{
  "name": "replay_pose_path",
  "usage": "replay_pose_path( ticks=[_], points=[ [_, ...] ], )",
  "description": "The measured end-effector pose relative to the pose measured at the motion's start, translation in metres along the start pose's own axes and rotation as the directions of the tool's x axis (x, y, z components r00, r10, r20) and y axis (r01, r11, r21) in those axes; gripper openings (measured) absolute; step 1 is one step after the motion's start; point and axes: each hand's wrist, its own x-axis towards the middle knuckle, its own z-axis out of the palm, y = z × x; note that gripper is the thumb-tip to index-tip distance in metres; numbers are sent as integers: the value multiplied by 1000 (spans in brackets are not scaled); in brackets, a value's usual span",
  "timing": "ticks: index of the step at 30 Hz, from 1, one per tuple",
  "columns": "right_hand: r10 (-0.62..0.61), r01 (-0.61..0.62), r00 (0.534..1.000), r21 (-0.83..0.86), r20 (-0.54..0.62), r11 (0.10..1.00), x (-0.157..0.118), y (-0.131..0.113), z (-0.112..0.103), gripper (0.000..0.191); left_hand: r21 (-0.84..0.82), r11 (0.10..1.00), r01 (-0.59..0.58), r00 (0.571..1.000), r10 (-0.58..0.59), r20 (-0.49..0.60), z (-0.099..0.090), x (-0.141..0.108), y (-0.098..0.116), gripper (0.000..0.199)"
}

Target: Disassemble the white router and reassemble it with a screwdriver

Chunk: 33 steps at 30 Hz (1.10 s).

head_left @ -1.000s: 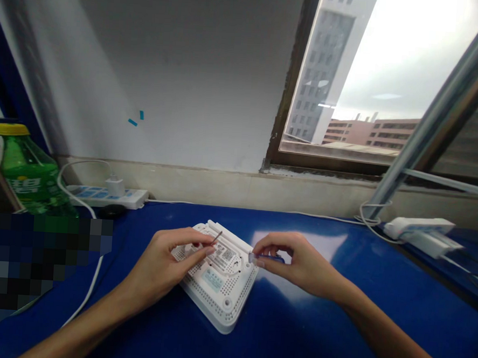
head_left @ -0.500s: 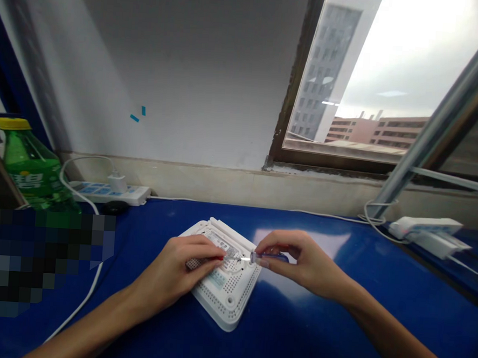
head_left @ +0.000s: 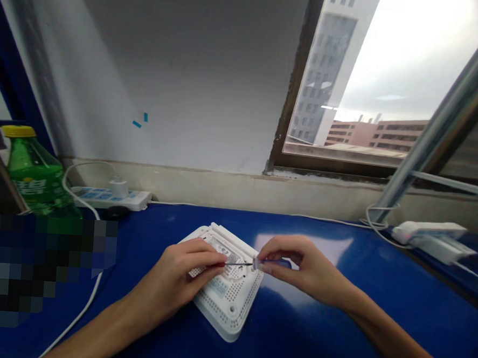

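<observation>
One left hand [head_left: 178,283] curled nearly shut, pressing on an upturned white plastic router [head_left: 231,313] at 6 o'clock on the blue desk [head_left: 334,336]; one right hand [head_left: 304,269] pinching a blue-handled screwdriver [head_left: 272,263], shaft reaching over the casing. Probably light, stiff and slippery, so best gripped by its edges. Farther out at 10 o'clock, a green plastic bottle [head_left: 36,180] and power strip [head_left: 108,197].

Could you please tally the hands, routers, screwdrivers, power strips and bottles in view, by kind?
Hand: 2 (left, right)
Router: 1
Screwdriver: 1
Power strip: 2 (left, right)
Bottle: 1
Total: 7
</observation>
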Motion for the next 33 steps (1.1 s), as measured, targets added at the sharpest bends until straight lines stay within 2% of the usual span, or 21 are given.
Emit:
replay_pose_path(
  ticks=[2, 5, 8, 11, 15, 19, 23, 28, 31, 33],
  points=[
    [-15, 15, 1000, -16, 24, 1000, 0, -2, 6, 17, -12, 1000, -16, 1000, 16, -10, 2, -1, 1, 20],
    [-39, 40, 999, -26, 36, 999, 1, -6, 15, 14, -48, 998, 29, 1000, -29, -1, 4, -1, 5, 18],
    [-51, 52, 999, -35, 15, 998, 2, -8, 20, 12, -144, 983, 117, 990, -103, 100, 2, 0, 11, 22],
    [-73, 73, 997, -34, -13, 997, 2, -9, 22, 11, -206, 965, 160, 973, -119, 196, -1, 0, 16, 24],
    [-185, 184, 982, -21, -39, 983, 1, -11, 30, 8, -173, 971, 165, 977, -137, 161, 1, -5, 19, 11],
    [-259, 257, 964, -34, -66, 966, 0, -15, 36, 8, -128, 976, 174, 978, -156, 136, 8, -10, 17, 10],
    [-156, 156, 987, -4, -38, 988, 1, -17, 38, 11, -123, 984, 125, 986, -110, 125, 11, -9, 15, 11],
    [1, -20, 998, 287, 69, 958, 1, -14, 43, 20, -63, 998, 14, 1000, -13, 26, 10, -6, 17, 26],
    [23, -74, 989, 355, 144, 932, 1, -15, 42, 24, 18, 1000, -11, 1000, 11, -12, 8, -6, 16, 34],
    [26, -76, 989, 345, 149, 935, 2, -14, 35, 23, 97, 995, -14, 999, 17, -27, 4, -6, 15, 45]
  ],
)
